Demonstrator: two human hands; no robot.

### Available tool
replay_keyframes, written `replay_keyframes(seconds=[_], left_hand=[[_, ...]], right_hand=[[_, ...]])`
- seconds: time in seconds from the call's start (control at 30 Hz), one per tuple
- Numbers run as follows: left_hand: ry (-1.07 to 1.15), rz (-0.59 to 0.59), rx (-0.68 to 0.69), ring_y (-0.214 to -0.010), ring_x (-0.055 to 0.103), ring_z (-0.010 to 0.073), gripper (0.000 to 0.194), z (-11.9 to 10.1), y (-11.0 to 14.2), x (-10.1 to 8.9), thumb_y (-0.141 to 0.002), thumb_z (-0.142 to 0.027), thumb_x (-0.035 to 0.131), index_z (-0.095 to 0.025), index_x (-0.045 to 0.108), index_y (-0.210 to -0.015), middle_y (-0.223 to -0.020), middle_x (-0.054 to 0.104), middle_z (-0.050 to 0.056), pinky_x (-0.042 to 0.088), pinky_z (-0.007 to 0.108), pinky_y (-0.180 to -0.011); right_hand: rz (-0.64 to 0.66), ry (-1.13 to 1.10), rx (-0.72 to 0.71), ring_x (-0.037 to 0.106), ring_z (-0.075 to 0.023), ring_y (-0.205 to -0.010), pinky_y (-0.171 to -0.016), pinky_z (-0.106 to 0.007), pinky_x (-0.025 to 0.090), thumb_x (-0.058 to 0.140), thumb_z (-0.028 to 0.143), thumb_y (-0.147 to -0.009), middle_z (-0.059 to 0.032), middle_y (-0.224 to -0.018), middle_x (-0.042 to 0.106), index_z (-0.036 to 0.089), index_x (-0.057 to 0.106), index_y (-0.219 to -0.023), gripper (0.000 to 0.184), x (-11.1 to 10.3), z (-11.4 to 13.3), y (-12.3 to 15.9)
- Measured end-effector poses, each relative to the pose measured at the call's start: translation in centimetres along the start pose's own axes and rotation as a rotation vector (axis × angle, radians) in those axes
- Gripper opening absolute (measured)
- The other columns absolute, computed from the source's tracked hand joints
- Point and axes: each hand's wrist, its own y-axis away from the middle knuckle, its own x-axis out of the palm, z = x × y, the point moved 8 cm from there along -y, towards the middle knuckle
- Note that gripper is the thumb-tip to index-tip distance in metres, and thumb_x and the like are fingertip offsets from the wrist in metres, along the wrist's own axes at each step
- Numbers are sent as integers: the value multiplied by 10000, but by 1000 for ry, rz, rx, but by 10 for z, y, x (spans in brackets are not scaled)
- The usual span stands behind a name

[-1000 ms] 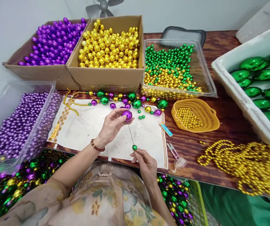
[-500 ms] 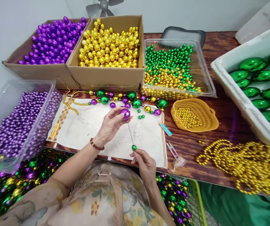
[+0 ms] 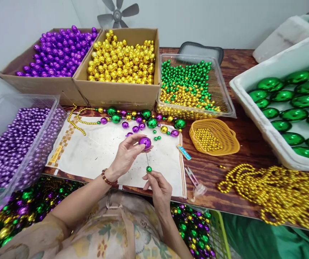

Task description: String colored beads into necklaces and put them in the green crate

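Above the white cloth, my left hand grips a large shiny purple ball between thumb and fingers. Below it, my right hand is closed in a pinch just under a small green bead. A thin straight needle runs from that bead up to the underside of the purple ball; its lower end is hidden by my fingers. Behind my hands, a strand of mixed beads lies along the cloth's far edge, with loose purple balls and green beads near it.
Cardboard boxes of purple balls and gold balls stand behind. Clear bins hold lilac beads and green-gold beads. Right are a yellow basket, thread snips, gold bead strands and a foam box.
The purple ball and my left hand have come lower, closer to the green bead, so less of the needle shows between them. The camera view has shifted slightly.
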Motion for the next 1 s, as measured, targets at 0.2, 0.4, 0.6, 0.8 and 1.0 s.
replay_keyframes(seconds=[0.2, 0.4, 0.6, 0.8, 1.0], left_hand=[[-12, -39, 55, -850, 743, 190, 315, -9, 5, -1, -757, -301, 856, -223, 720, -1031, -1002, 735, 33, 598, 365, -838], [32, -84, 24, -912, 741, 198, 286, -7, 1, -7, -789, -299, 829, -222, 697, -1031, -1029, 722, 28, 580, 382, -889], [152, -143, 13, -882, 744, 185, 331, -12, -3, -13, -741, -297, 866, -222, 673, -1000, -966, 735, 0, 587, 364, -874], [77, -137, 72, -872, 739, 179, 318, -26, -2, -8, -750, -289, 858, -211, 679, -1001, -971, 722, 10, 592, 357, -860], [-30, -59, 202, -865, 719, 148, 272, -38, 2, -1, -792, -295, 832, -235, 712, -1029, -997, 706, 9, 611, 335, -851]], right_hand=[[-7, -28, -30, 601, -105, -468, -547, -267, 504, 632, 365, -938, -20, -798, 740, 190, 701, -905, 191, 6, 6, -4], [-51, -21, -10, 590, -95, -459, -528, -250, 487, 630, 356, -942, -8, -792, 727, 190, 702, -923, 182, 8, 8, -4], [-59, 27, -62, 579, -86, -447, -547, -250, 488, 605, 353, -956, 6, -771, 717, 185, 699, -910, 197, 14, 20, -10], [-9, -41, -23, 595, -87, -464, -559, -250, 484, 633, 323, -933, 12, -781, 722, 189, 703, -933, 151, 26, 15, -23], [75, -52, -128, 624, -102, -512, -651, -284, 521, 637, 269, -940, 7, -782, 739, 202, 725, -906, 116, 32, 20, -22]])
